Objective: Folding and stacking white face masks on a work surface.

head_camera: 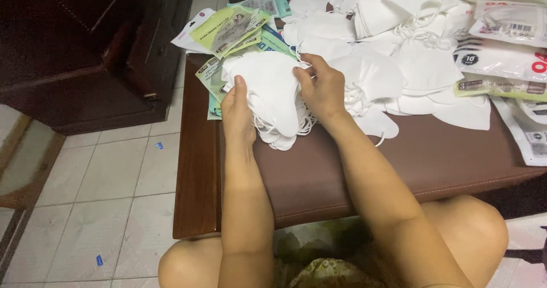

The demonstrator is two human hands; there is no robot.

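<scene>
Stack of masks: you hold a stack of white masks at the left part of the brown padded bench, in front of the big heap.
Long axis: the stack runs up and down in the head view, its wide, rounded end toward the packets and its narrow end toward you; the top mask lies flat, face up.
Left grip: your left hand is closed on the stack's left edge, thumb on top and fingers tucked under it.
Right grip: your right hand is closed on the stack's right edge, thumb and fingertips pinching the upper right corner.
Position to grip: the stack sits between your two hands, touching both, its lower end sticking out past them toward you.
Hidden: the fingers of your left hand lie under the stack; the ear loops are a tangle at the lower edge, and you cannot count the masks.
Around: the loose white mask heap lies just beyond your right hand; green packets sit above the left hand; bags at the right are cut off by the frame.
</scene>
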